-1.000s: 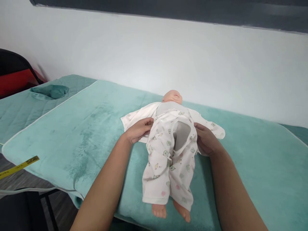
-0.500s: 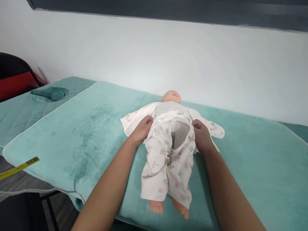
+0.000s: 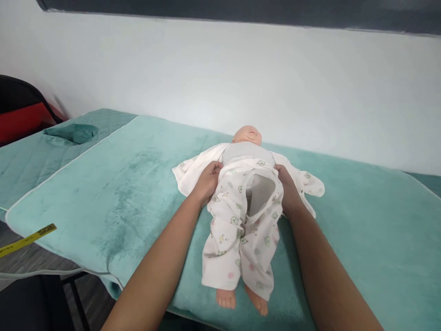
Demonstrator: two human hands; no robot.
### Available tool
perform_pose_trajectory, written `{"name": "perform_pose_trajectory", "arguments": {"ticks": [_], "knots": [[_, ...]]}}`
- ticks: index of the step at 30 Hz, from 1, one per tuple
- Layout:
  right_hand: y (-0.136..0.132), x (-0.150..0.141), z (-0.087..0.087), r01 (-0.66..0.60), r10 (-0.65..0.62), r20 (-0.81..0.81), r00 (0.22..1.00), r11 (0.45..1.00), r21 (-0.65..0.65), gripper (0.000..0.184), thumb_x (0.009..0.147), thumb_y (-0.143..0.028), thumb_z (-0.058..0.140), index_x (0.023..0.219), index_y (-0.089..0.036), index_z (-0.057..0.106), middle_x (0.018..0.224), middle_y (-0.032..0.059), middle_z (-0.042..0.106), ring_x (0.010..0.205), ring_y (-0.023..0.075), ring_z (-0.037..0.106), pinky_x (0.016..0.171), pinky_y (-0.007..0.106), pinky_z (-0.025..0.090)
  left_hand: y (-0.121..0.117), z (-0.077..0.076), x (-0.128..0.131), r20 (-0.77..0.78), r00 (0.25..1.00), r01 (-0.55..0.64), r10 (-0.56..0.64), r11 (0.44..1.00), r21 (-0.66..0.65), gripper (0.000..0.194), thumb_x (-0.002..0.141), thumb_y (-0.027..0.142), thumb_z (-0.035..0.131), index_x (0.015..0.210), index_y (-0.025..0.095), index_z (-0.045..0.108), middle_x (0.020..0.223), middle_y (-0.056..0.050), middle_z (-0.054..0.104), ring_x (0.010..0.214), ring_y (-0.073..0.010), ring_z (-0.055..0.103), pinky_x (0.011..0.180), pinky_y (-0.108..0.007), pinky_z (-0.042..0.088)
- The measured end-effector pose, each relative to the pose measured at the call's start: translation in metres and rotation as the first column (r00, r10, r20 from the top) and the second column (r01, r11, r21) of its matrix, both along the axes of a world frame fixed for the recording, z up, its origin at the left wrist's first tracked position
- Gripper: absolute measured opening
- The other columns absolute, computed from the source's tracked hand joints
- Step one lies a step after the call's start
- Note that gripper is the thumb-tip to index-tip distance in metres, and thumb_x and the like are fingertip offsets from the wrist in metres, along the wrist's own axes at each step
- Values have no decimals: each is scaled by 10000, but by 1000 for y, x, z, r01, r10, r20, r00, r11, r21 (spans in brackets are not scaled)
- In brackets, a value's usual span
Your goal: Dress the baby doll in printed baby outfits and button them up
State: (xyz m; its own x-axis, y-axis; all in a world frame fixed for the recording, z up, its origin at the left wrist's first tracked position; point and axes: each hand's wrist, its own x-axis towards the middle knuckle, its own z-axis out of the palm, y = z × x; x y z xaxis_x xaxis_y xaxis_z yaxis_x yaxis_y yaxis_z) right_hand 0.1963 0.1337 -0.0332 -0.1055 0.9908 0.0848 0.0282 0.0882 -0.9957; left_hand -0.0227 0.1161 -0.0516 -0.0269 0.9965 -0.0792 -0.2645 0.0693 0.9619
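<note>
A baby doll (image 3: 245,134) lies on its back, head toward the wall and bare feet toward me. It wears white printed baby pants (image 3: 225,220) with an open crotch that shows grey beneath. Under its torso a white baby shirt (image 3: 198,168) is spread open, with the sleeves out to both sides. My left hand (image 3: 208,181) pinches the pants' waistband at the doll's hip on the left. At the opposite hip my right hand (image 3: 288,187) is closed on the waistband, its fingertips partly hidden.
The doll rests on a teal padded mat (image 3: 138,184) against a white wall (image 3: 206,73). A teal fabric piece with a hollow (image 3: 71,133) lies at the far left. A black and red chair (image 3: 24,110), a yellow strip (image 3: 27,240) and a pale cable (image 3: 41,272) are also on the left.
Both hands have closed on the waistband from looser positions at the hips. They have moved slightly toward the doll's head, and the waistband sits a little higher.
</note>
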Motion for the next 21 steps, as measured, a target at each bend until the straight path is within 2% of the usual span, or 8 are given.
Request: {"name": "perform_pose_trajectory", "arguments": {"ticks": [4, 8, 11, 14, 18, 21], "knots": [[3, 1, 0, -41, 41, -24, 999, 999, 6, 416, 592, -408, 789, 808, -284, 456, 737, -45, 572, 654, 169, 501, 588, 295, 425, -3, 5, 1, 46, 999, -13, 12, 999, 33, 224, 660, 200, 623, 840, 214, 490, 629, 70, 506, 531, -90, 414, 513, -216, 325], [0, 2, 2, -62, 61, 22, 998, 997, 45, 337, 618, -389, 770, 768, -272, 491, 723, -38, 588, 678, 171, 503, 618, 293, 425, -4, 8, -2, 8, 998, -66, 66, 996, 58, 188, 648, 212, 626, 777, 198, 491, 619, 67, 473, 539, -82, 382, 520, -213, 306], [0, 4, 0, -44, 40, 57, 998, 996, 72, 282, 654, -392, 745, 786, -268, 529, 758, -23, 634, 735, 189, 545, 655, 303, 448, -2, 6, -7, -92, 988, -117, 125, 989, 89, 181, 650, 203, 642, 791, 187, 529, 676, 52, 514, 610, -92, 434, 564, -213, 336], [4, 9, -7, -15, 8, 66, 998, 995, 103, 209, 688, -365, 708, 806, -258, 572, 796, -10, 655, 786, 197, 574, 710, 316, 461, 0, 3, -9, -186, 966, -156, 177, 980, 124, 118, 714, 195, 598, 830, 182, 581, 788, 20, 576, 735, -116, 507, 667, -227, 396], [10, 14, -16, 76, -124, 185, 975, 966, 247, 119, 736, -320, 652, 822, -244, 619, 863, 8, 635, 819, 189, 554, 776, 323, 444, 0, 2, -10, -345, 904, -187, 254, 958, 217, 107, 796, 198, 541, 844, 185, 636, 936, -24, 588, 893, -148, 544, 834, -265, 424], [11, 15, -14, 84, -164, 222, 961, 939, 334, 93, 797, -335, 610, 835, -251, 622, 923, 19, 615, 863, 187, 545, 813, 323, 437, -1, 3, -14, -429, 862, -127, 271, 934, 334, 111, 827, 248, 570, 865, 192, 658, 1064, -49, 547, 1002, -164, 536, 911, -275, 411]]}}
